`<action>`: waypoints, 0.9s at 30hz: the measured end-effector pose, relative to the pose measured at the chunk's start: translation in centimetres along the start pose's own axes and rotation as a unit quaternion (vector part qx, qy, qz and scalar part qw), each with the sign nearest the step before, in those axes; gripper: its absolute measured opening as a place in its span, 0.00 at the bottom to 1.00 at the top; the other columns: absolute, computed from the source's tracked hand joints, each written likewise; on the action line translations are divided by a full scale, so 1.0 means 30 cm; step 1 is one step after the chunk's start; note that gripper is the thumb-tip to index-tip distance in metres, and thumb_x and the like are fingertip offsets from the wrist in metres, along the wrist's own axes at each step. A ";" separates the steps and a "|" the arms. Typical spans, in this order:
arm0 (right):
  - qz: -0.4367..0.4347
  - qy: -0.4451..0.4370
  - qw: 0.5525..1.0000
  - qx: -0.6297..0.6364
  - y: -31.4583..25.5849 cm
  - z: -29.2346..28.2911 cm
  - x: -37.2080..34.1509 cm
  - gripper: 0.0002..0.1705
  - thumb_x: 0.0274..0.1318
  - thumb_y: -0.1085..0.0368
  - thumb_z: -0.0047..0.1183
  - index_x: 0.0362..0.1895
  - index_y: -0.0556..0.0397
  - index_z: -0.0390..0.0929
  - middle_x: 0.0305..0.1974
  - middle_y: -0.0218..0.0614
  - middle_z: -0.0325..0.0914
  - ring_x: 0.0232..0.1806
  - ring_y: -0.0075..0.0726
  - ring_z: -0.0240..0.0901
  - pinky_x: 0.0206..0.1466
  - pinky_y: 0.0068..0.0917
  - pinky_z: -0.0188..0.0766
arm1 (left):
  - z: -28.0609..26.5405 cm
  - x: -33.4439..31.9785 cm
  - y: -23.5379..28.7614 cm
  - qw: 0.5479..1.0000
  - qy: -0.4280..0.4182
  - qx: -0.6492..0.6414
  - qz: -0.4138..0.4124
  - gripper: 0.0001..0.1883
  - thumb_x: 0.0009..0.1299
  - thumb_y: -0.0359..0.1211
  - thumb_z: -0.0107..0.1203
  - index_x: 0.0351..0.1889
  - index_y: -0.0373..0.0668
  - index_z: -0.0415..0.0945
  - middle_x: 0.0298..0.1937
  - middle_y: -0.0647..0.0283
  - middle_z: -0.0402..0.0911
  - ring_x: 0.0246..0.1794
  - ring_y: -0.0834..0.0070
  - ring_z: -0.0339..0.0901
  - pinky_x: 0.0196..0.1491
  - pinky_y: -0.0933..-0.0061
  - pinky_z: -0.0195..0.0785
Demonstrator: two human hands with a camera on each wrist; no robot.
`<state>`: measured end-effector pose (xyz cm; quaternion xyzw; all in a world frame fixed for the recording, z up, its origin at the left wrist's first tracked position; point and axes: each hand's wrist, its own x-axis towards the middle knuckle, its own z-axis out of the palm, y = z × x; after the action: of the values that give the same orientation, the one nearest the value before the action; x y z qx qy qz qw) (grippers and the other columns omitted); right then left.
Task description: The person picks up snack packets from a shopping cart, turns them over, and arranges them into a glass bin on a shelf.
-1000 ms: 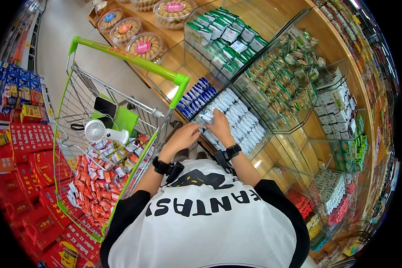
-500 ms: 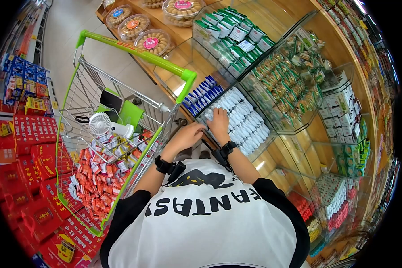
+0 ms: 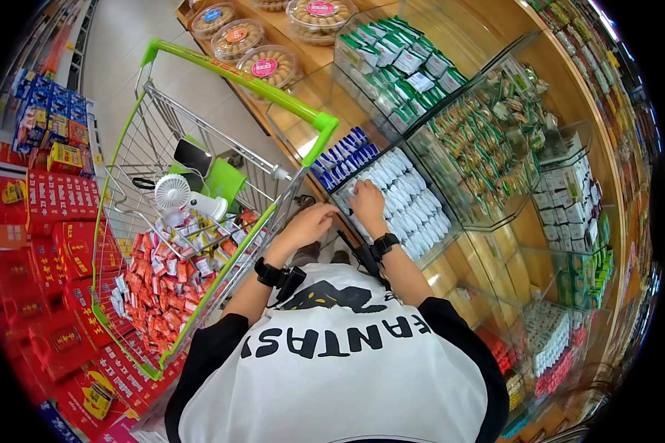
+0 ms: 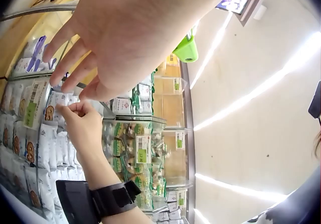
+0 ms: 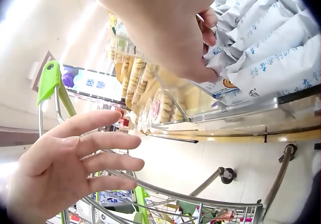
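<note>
Rows of white packets with blue print (image 3: 410, 196) stand in a clear bin (image 5: 256, 109). At the bin's near left corner is my right hand (image 3: 368, 207), reaching down among them. In the left wrist view, the thumb and forefinger of this hand (image 4: 86, 128) pinch the top of one white packet (image 4: 51, 108). The right wrist view shows the same fingers curled at a packet (image 5: 220, 86) by the bin's front wall. My left hand (image 3: 312, 224) hovers just left of the bin, palm facing it. Its fingers are spread and loosely bent, holding nothing (image 5: 65, 169).
A shopping cart with a green handle (image 3: 236, 77) stands at the left, holding many red-wrapped packets (image 3: 159, 295) and a white handheld fan (image 3: 174, 193). Blue-and-white packets (image 3: 343, 159), green packets (image 3: 399, 70) and round cookie tubs (image 3: 270, 68) surround the bin. Red boxes (image 3: 63, 258) are stacked far left.
One second ago my right hand held a packet above the bin near my left hand; since then it has lowered among the packets. The left hand stays beside the bin. The whole scene has shifted rightward slightly.
</note>
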<state>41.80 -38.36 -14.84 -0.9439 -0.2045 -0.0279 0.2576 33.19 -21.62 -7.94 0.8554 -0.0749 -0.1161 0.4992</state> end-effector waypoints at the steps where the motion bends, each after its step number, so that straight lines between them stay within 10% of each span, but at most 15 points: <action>1: 0.012 -0.010 1.000 -0.014 0.004 0.003 0.002 0.09 0.32 0.68 0.53 0.24 0.53 0.68 0.27 0.39 0.68 0.30 0.47 0.69 0.31 0.40 0.66 | -0.002 -0.002 -0.002 1.000 0.002 0.019 0.008 0.15 0.62 0.28 0.45 0.47 0.38 0.69 0.42 0.54 0.74 0.42 0.63 0.73 0.46 0.68 0.65; 27: -0.015 -0.144 0.986 -0.079 0.058 0.074 0.064 0.16 0.39 0.65 0.54 0.33 0.58 0.67 0.37 0.48 0.69 0.40 0.54 0.68 0.41 0.43 0.67 | 0.051 -0.324 0.150 0.989 0.091 -0.031 -0.115 0.16 0.65 0.33 0.45 0.50 0.40 0.68 0.43 0.54 0.74 0.43 0.61 0.71 0.47 0.66 0.64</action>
<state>44.13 -37.90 -17.29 -0.9523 -0.2507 0.0882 0.1499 23.38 -22.76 -3.53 0.8496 0.0731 -0.0966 0.5133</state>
